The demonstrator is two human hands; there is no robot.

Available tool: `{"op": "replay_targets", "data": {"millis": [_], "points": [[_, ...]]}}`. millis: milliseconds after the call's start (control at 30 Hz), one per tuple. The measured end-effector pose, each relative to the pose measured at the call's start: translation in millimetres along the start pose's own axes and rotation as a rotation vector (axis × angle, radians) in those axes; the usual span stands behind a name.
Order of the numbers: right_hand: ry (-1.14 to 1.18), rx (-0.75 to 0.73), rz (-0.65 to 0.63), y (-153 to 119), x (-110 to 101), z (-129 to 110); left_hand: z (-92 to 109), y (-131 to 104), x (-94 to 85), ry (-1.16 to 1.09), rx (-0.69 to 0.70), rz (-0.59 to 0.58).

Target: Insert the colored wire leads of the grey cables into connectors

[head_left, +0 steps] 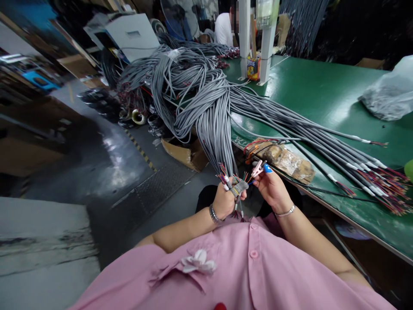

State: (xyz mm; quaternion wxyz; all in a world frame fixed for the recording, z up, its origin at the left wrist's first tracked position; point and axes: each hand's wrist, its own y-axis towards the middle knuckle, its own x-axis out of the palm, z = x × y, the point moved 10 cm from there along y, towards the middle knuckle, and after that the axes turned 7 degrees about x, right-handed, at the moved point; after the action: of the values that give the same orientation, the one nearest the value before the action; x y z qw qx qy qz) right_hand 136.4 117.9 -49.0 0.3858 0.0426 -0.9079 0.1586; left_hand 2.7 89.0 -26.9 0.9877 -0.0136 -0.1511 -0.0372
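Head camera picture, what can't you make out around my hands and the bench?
Head view: how many grey cables the left hand grips; its fingers cover them.
Head view: what, if anything, the pink clip in the right hand pinches; too small.
Head view: what the plastic bag holds; its cloudy film blurs it.
Head view: what the green thing is; the right edge cuts it off.

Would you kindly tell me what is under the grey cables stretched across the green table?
Under the grey cables, the green tabletop shows in gaps between the looser ones; beneath the tightly packed middle the view is covered, so I cannot tell.
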Motion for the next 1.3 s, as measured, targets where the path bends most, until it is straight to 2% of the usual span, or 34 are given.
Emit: {"op": "replay_targets", "data": {"millis": [233,467,700,800,1000,1167,1300], "points": [[-0.080,-0.115,0.076,-4.0,-7.1,-7.4,7.5,-2.0,-2.4,-0.047,0.039,0.040],[0.073,0.060,-0.019,7.5,-0.5,9.1,-0.1,4.2,3.3,0.012,0.006,0.018],[0.132,0.009,0.038,9.8,-3.4,5.2,-7.6,7.8,2.6,0.066,-0.034,0.045],[0.128,0.016,0.020,8.8,0.1,7.0,-8.3,7.2,0.9,0.064,-0.029,0.047],[0.022,0.058,-0.017,3.4,0.8,7.3,-4.2,1.9,-2.0,0.039,-0.013,0.019],[-0.114,0.123,-0.144,-14.7,11.1,16.7,-5.1,0.0,-6.9,0.044,0.005,0.017],[-0.280,0.020,-0.088,-25.4,9.4,15.6,-5.8,0.9,-3.3,0.157,0.024,-0.053]]}}
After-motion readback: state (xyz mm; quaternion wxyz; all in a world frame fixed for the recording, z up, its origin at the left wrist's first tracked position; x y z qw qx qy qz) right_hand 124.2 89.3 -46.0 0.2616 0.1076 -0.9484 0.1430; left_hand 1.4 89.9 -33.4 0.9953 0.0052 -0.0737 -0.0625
